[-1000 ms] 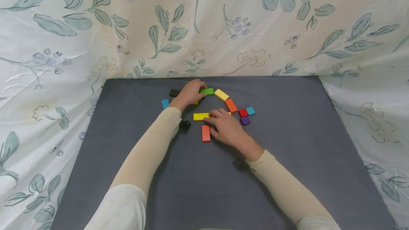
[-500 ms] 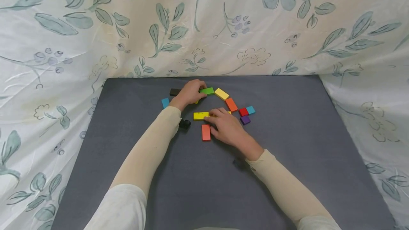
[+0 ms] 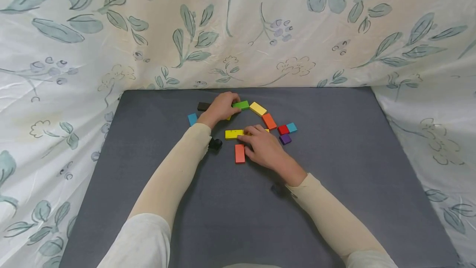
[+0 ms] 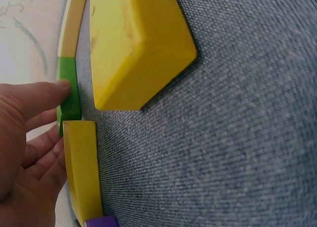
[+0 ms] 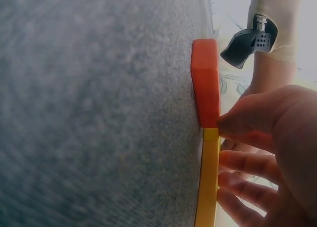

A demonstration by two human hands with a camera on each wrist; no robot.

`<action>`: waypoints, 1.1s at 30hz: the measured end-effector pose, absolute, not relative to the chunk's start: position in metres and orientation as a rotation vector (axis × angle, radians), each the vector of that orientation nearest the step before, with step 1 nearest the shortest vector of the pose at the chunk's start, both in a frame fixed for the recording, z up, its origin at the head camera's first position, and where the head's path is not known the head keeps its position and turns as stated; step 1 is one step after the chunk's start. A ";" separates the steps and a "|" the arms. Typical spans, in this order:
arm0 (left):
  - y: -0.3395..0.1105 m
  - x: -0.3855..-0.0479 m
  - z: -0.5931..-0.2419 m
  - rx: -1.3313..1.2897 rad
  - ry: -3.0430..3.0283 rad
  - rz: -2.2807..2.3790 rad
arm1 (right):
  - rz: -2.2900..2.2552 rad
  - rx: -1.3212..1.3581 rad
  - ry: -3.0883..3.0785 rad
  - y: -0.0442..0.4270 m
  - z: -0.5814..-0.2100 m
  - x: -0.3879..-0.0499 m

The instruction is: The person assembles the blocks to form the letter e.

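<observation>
In the head view, my left hand [image 3: 222, 107] pinches a green block [image 3: 241, 105] at the left end, thumb on its near side and fingers behind. The left wrist view shows a yellow block [image 4: 85, 167] touching the green one's end. My right hand [image 3: 265, 148] rests with loosely bent fingers on a row of yellow blocks [image 3: 234, 135], partly hiding it. Its thumb is beside a coral-red block [image 3: 239, 154] that stands lengthwise below the row. In the right wrist view, the thumb touches where the red block [image 5: 207, 88] meets a yellow one [image 5: 208, 177].
A cream block [image 3: 258, 108] and an orange block [image 3: 269, 121] continue the curve rightward. Red [image 3: 283, 130], light blue [image 3: 291, 127] and purple [image 3: 285, 139] blocks cluster at its end. Dark brown [image 3: 203, 106] and blue [image 3: 192, 119] blocks lie left. A floral cloth [image 3: 238, 65] hangs behind the grey table [image 3: 353, 156].
</observation>
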State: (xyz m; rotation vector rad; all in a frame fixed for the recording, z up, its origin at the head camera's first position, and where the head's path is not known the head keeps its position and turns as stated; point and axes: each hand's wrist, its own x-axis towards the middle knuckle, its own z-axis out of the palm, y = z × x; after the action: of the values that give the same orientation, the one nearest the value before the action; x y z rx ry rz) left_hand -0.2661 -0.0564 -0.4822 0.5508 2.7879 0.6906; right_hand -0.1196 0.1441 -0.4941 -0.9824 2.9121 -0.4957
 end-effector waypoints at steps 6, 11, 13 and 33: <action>-0.056 -0.265 -0.481 0.546 2.781 0.692 | -0.495 -0.979 2.916 0.144 -0.494 -0.120; -0.066 -0.264 -0.472 0.557 2.776 0.767 | -0.503 -0.982 2.909 0.144 -0.495 -0.120; -0.074 -0.264 -0.465 0.563 2.785 0.819 | -0.502 -0.986 2.905 0.144 -0.496 -0.120; -0.106 -0.253 -0.452 0.759 2.661 0.565 | -0.530 -0.935 2.895 0.143 -0.495 -0.119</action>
State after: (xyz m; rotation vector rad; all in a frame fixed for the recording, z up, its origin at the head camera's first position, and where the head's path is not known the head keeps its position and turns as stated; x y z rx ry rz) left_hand -0.2534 -0.1062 -0.4519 0.7592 2.6607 0.5654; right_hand -0.1194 0.1435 -0.4947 -0.9354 2.8948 -0.5302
